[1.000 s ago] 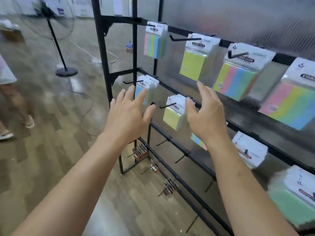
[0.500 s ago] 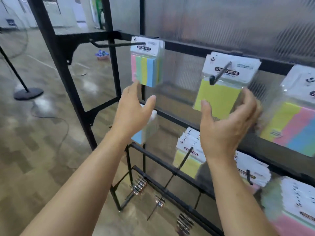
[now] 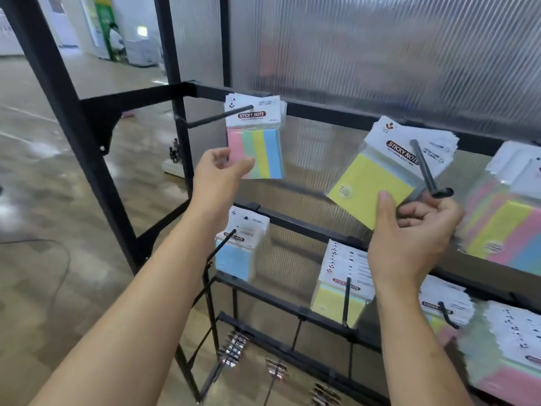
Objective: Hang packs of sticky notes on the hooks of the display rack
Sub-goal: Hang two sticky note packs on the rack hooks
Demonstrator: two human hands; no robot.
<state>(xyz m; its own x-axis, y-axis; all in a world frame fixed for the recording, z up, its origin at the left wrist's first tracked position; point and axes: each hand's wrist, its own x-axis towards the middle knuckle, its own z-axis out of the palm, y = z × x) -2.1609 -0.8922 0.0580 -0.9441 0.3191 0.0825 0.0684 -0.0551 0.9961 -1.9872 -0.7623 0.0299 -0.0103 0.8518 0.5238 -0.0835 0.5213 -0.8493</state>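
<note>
A black display rack [image 3: 90,159] stands in front of me with several hooks. A striped pack of sticky notes [image 3: 257,136] hangs on the top-left hook [image 3: 216,120]; my left hand [image 3: 219,180] pinches its lower left corner. A stack of yellow packs [image 3: 380,177] hangs tilted on the neighbouring hook [image 3: 424,168]; my right hand [image 3: 409,235] grips its lower edge, thumb on the front. Blue packs [image 3: 237,253] and yellow packs [image 3: 339,291] hang on the row below.
More multicoloured packs [image 3: 506,224] hang at the right edge, with others lower right. A ribbed translucent panel [image 3: 380,54] backs the rack. Bare hooks and metal clips [image 3: 234,347] sit near the rack's bottom. Wooden floor stretches to the left.
My view has risen to the top row. My left hand went from open to pinching the striped pack. My right hand closed on the yellow packs and tilted them.
</note>
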